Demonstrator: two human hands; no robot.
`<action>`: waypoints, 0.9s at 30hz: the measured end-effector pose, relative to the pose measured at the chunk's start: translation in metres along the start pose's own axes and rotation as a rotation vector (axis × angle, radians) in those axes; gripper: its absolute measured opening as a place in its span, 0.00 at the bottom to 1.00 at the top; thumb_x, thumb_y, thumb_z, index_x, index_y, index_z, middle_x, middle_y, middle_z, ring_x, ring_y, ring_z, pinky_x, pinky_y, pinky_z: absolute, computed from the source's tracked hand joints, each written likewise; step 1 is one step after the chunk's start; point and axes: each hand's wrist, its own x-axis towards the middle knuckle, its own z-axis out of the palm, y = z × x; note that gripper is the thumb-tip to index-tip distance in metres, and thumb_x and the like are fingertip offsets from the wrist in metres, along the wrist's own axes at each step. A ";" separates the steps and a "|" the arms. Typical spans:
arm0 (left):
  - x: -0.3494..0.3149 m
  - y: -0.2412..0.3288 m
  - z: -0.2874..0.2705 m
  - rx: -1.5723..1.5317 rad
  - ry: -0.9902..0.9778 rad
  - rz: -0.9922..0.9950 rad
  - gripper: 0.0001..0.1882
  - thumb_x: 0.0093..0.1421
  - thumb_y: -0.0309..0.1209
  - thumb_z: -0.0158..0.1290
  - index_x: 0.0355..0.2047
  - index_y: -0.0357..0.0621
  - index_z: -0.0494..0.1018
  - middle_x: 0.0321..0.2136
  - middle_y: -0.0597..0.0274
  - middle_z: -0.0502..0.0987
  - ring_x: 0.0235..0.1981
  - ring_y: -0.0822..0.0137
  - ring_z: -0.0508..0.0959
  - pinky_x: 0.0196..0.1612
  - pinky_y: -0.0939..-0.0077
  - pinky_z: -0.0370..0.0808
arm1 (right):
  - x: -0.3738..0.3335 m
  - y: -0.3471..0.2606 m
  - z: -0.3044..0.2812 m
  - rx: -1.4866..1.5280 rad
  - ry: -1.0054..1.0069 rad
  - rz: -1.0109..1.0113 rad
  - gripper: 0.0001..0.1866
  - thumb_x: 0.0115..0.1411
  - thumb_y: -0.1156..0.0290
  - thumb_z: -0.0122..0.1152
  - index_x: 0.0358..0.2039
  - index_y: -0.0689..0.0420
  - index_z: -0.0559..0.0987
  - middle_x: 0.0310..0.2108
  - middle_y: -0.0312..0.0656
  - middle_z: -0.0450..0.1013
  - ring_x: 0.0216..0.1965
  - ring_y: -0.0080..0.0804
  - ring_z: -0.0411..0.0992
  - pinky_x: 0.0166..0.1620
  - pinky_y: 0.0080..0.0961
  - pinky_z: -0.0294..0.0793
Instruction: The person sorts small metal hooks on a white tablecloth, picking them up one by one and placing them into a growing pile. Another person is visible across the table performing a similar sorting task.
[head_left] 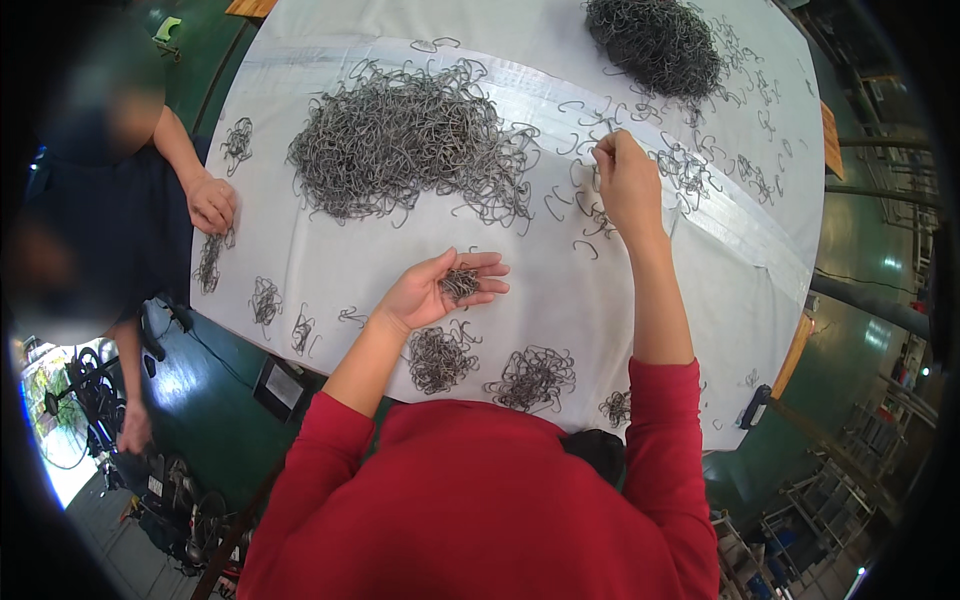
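Note:
My left hand (412, 293) is palm up above the near part of the table, its fingers stretched out under a small clump of bent grey wire hooks (460, 284). Farther off to the right, my right hand (630, 185) points its pinched fingertips down over loose wire hooks (590, 205). Whatever is between those fingertips is too small to make out. A wide heap of wire hooks (400, 140) spreads beyond my left hand. Closer to me lie two small piles, one pile (441, 360) below my left wrist and another pile (533, 378) to its right.
A white cloth (730, 330) covers the table. A darker heap of hooks (655, 45) sits at the far right, with strays around it. At the left edge, a co-worker's hand (211, 204) touches a small pile. A black object (756, 406) lies at the near right corner.

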 end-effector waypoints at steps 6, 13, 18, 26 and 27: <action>0.005 -0.004 0.028 -0.037 0.099 0.083 0.27 0.67 0.41 0.31 0.56 0.29 0.58 0.50 0.46 0.67 0.53 0.54 0.69 0.55 0.66 0.68 | -0.033 0.011 -0.015 0.123 0.099 0.101 0.06 0.51 0.72 0.61 0.28 0.59 0.76 0.25 0.42 0.75 0.27 0.34 0.72 0.34 0.28 0.70; 0.019 -0.016 0.052 -0.128 0.220 0.121 0.24 0.67 0.40 0.33 0.53 0.31 0.62 0.48 0.50 0.70 0.50 0.56 0.71 0.54 0.66 0.69 | -0.068 -0.011 -0.035 0.475 -0.062 0.297 0.09 0.52 0.72 0.61 0.33 0.62 0.79 0.27 0.37 0.76 0.28 0.22 0.71 0.35 0.21 0.70; 0.027 -0.043 0.048 -0.207 0.289 0.139 0.21 0.65 0.42 0.39 0.45 0.36 0.69 0.44 0.53 0.73 0.48 0.59 0.72 0.54 0.63 0.69 | -0.106 -0.082 -0.027 0.536 -0.397 0.116 0.08 0.50 0.76 0.61 0.32 0.63 0.78 0.26 0.41 0.76 0.28 0.26 0.72 0.36 0.22 0.70; 0.010 -0.045 0.042 -0.232 0.404 0.164 0.18 0.62 0.47 0.45 0.26 0.46 0.68 0.22 0.65 0.71 0.21 0.73 0.71 0.20 0.84 0.68 | -0.125 -0.068 -0.035 0.397 -0.226 0.091 0.08 0.52 0.75 0.59 0.34 0.58 0.78 0.29 0.34 0.74 0.29 0.22 0.70 0.28 0.19 0.61; 0.008 -0.042 0.041 -0.220 0.397 0.166 0.19 0.62 0.48 0.45 0.24 0.47 0.66 0.20 0.66 0.68 0.18 0.75 0.67 0.17 0.85 0.63 | -0.126 -0.060 -0.035 0.393 -0.227 0.091 0.07 0.53 0.75 0.58 0.34 0.58 0.78 0.29 0.34 0.74 0.29 0.22 0.69 0.27 0.18 0.61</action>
